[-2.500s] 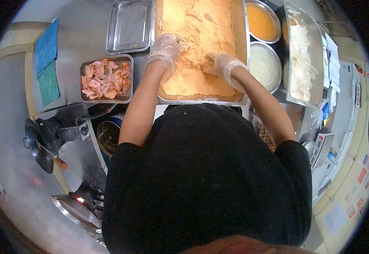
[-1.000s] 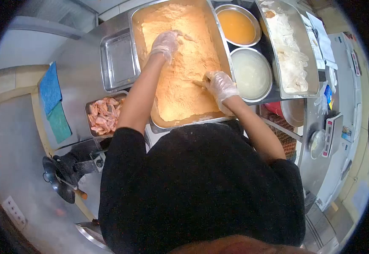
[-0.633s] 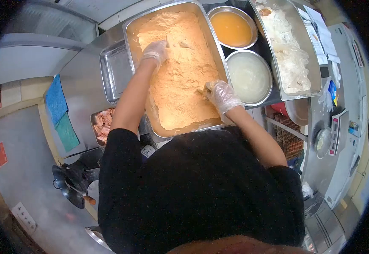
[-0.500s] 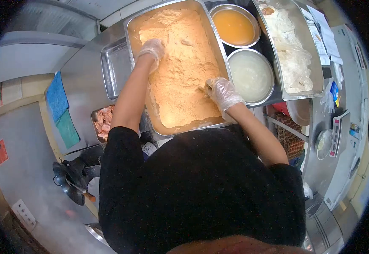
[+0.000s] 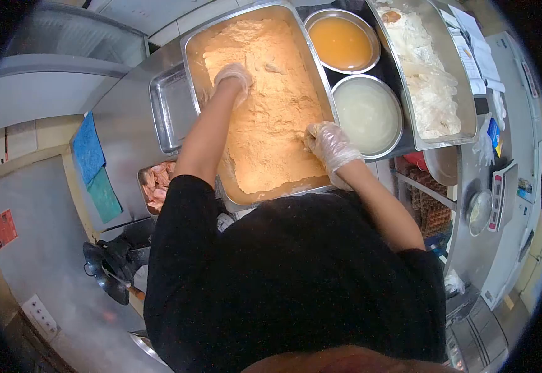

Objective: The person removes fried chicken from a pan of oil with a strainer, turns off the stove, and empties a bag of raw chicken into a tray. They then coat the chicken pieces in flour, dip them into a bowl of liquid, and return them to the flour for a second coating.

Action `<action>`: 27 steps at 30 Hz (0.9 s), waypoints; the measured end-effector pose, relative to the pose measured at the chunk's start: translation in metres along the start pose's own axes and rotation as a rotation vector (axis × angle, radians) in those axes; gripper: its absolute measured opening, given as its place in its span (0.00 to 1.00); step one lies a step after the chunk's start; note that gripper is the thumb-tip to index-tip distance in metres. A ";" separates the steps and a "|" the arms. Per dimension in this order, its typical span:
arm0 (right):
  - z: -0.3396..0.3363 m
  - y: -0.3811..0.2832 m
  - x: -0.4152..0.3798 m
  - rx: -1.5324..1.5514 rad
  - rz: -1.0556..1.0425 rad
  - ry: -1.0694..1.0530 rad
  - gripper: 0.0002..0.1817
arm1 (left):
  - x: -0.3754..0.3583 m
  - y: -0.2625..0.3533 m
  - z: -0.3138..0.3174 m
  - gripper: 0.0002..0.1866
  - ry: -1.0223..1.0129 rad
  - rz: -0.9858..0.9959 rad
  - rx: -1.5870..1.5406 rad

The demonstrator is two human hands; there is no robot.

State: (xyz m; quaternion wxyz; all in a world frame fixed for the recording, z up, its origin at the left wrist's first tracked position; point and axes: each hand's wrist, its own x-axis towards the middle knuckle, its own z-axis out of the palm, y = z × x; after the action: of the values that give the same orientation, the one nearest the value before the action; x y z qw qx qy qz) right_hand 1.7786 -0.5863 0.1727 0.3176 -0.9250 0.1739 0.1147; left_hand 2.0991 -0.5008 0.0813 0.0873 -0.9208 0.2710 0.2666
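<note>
A large steel tray (image 5: 190,68) holds a deep bed of orange-tinted breading flour (image 5: 271,118), lumpy on top, with a small coated piece (image 5: 275,68) on it toward the far end. Both my hands wear clear plastic gloves. My left hand (image 5: 236,79) reaches into the breading on the tray's left side; its fingertips are hidden. By the right wall, my right hand (image 5: 333,144) rests over the breading with its fingers curled in. What lies inside those fingers, if anything, is hidden.
Right of the tray stand a bowl of orange liquid (image 5: 342,42), a bowl of cloudy liquid (image 5: 368,115) and a tray of white flour (image 5: 429,81). To the left are a shallow steel tray (image 5: 166,112) and a pan of raw meat pieces (image 5: 157,186). A scale (image 5: 500,196) sits far right.
My left hand has shifted right and slightly toward me across the breading. My right hand stays by the tray's right wall with its fingers curled. The view has shifted slightly.
</note>
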 end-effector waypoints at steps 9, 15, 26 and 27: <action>-0.001 -0.002 0.001 -0.081 -0.002 -0.053 0.12 | -0.030 -0.002 -0.028 0.19 0.109 -0.013 0.020; 0.003 -0.008 0.004 -0.204 -0.049 -0.041 0.08 | 0.056 -0.073 0.012 0.17 0.224 0.226 0.407; 0.004 -0.003 0.018 -0.171 -0.117 0.045 0.08 | 0.009 -0.061 -0.018 0.16 0.676 0.146 -0.334; 0.006 -0.001 0.021 -0.170 -0.112 0.043 0.08 | 0.010 -0.061 -0.015 0.16 0.672 0.149 -0.334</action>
State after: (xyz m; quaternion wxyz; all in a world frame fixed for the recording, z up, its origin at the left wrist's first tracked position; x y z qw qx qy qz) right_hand 1.7980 -0.5872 0.1621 0.2402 -0.9591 0.1186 0.0913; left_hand 2.1461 -0.4584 0.0898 -0.1773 -0.9362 0.3036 -0.0039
